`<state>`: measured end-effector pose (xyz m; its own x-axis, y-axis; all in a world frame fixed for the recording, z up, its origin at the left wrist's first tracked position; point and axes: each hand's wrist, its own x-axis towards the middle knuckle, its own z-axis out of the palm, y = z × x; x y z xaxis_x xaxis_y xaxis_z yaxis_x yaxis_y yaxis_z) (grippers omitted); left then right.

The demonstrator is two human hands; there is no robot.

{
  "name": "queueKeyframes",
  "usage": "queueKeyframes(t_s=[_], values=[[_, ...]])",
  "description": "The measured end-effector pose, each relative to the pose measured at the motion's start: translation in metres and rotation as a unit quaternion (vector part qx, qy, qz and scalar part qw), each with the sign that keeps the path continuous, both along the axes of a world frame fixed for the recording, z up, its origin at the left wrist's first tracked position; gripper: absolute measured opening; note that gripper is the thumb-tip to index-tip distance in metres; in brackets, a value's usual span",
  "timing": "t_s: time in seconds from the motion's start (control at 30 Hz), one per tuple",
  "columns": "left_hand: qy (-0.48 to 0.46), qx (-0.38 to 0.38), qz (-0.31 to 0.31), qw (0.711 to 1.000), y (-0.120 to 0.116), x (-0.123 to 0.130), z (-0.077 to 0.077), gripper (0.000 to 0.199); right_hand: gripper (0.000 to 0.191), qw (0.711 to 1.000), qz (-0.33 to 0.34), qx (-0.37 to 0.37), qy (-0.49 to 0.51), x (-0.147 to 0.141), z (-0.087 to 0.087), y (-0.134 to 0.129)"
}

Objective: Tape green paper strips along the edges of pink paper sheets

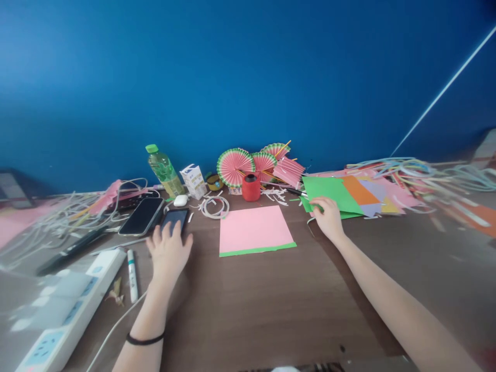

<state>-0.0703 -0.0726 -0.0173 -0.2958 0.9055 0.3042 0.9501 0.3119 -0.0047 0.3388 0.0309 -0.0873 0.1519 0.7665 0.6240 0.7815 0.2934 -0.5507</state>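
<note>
Spread fingers and an empty palm mark my left hand (169, 253), which hovers at or rests on the near end of a dark phone (175, 219); contact is unclear. My right hand (328, 217) has its fingers curled together at the lower left edge of a green paper sheet (323, 187). Whatever lies between those fingertips is hidden. Between the hands lies a flat pink paper sheet (253, 230) with a green strip (258, 249) along its near edge. Beside the green sheet, a black-ended tool (293, 191) is partly covered.
Pink-and-green folded paper fans (236, 168) stand behind a red spool (251, 188). A green-capped bottle (166, 170), a small box (194, 181) and a second phone (141, 216) sit left. A power strip (77, 315) and marker (132, 276) lie nearer. Coloured sheets (370, 196) are at right.
</note>
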Motion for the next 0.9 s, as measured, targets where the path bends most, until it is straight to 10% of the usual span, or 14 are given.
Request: queueKeyframes(t_s=[0.2, 0.4, 0.63, 0.9], values=[[-0.043, -0.007, -0.254, 0.966, 0.021, 0.047, -0.018, 0.047, 0.022, 0.999, -0.039, 0.013, 0.036, 0.018, 0.009, 0.003], [-0.095, 0.027, -0.36, 0.928, 0.042, 0.081, -0.029, 0.045, 0.025, 0.981, -0.174, -0.031, 0.077, 0.069, 0.021, 0.008], [-0.137, -0.02, -0.37, 0.919, 0.046, 0.085, -0.036, 0.047, 0.026, 0.939, -0.31, -0.125, 0.083, 0.136, 0.031, 0.007], [-0.102, 0.024, -0.324, 0.94, 0.044, 0.086, -0.035, 0.043, 0.032, 0.918, -0.336, -0.207, 0.042, 0.141, 0.011, -0.001]])
